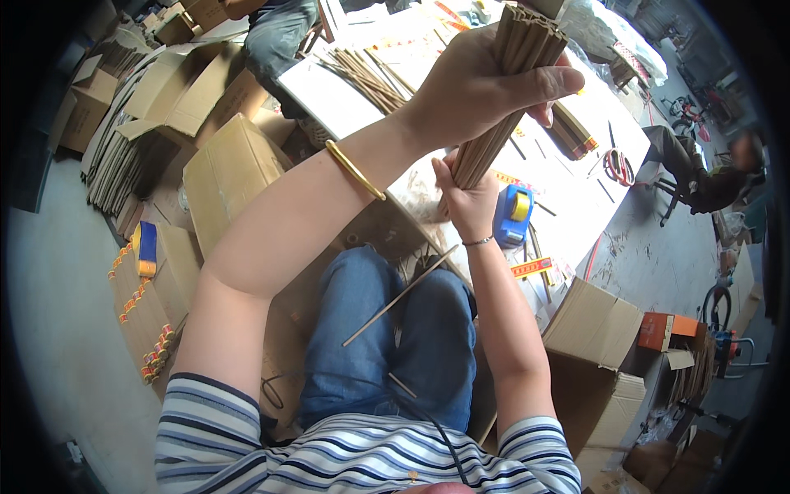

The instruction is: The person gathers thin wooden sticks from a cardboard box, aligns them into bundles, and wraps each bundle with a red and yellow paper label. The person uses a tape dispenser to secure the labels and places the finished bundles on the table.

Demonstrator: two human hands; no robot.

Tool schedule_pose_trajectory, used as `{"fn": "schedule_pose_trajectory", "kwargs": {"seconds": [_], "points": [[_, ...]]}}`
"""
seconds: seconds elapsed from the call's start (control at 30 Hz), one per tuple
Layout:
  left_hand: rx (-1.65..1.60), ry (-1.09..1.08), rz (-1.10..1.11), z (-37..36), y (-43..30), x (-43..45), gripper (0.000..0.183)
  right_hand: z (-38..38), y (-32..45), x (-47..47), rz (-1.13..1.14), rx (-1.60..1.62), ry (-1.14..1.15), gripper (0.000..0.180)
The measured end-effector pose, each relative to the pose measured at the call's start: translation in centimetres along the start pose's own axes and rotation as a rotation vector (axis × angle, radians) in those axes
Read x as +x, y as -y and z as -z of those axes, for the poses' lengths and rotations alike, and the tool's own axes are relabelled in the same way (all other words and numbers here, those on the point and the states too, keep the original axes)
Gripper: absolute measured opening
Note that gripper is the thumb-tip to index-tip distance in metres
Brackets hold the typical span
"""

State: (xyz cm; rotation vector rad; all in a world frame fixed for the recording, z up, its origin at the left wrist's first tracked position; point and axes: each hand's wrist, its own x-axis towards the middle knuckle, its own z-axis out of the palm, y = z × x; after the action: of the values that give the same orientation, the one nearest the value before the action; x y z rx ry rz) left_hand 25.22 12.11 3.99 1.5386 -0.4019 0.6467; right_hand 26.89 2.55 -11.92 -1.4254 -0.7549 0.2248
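A thick bundle of thin brown sticks [494,136] is held at a tilt above the white table. My left hand [487,83] wraps the bundle near its upper end, the thumb lying across it. Around its lower end my right hand [472,200] is closed. More loose sticks [367,77] lie on the table beyond my left forearm. Behind the bundle rests a banded pack of sticks [571,133] with red and yellow ends. A blue tape dispenser [513,216] stands beside my right wrist. One thin stick [401,295] lies across my jeans.
Red-handled scissors [618,167] lie near the table's [608,216] right edge. Cardboard boxes [231,170] crowd the left, near banded packs [139,309]. An open carton [592,327] stands at right. One person [281,43] is at the far left; another [710,170] sits at right.
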Motion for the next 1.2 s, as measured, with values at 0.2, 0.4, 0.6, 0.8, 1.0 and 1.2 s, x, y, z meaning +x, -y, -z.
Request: {"fn": "schedule_pose_trajectory", "kwargs": {"seconds": [0.2,0.4,0.6,0.8,1.0,1.2], "points": [[-0.266,0.286,0.193,2.1,-0.7,0.7,0.047,4.5,0.1,2.4,-0.220,0.380,0.634,0.038],[0.247,-0.149,-0.153,-2.9,-0.9,-1.2,0.046,1.7,0.4,-1.0,0.094,0.015,-0.040,0.037],[0.313,-0.311,-0.289,-3.9,0.8,-1.9,0.052,1.3,0.0,-0.9,0.247,-0.081,-0.120,0.020],[0.112,-0.150,-0.044,-3.0,0.9,-2.8,0.040,2.4,-1.5,-1.0,0.143,0.028,0.099,0.036],[0.102,0.022,-0.135,-1.2,0.6,-2.1,0.070,2.7,2.7,-1.2,-0.012,0.330,0.129,0.010],[0.103,0.128,0.332,0.7,2.2,-11.4,0.069,4.8,7.7,-1.1,0.158,0.759,0.194,0.010]]}}
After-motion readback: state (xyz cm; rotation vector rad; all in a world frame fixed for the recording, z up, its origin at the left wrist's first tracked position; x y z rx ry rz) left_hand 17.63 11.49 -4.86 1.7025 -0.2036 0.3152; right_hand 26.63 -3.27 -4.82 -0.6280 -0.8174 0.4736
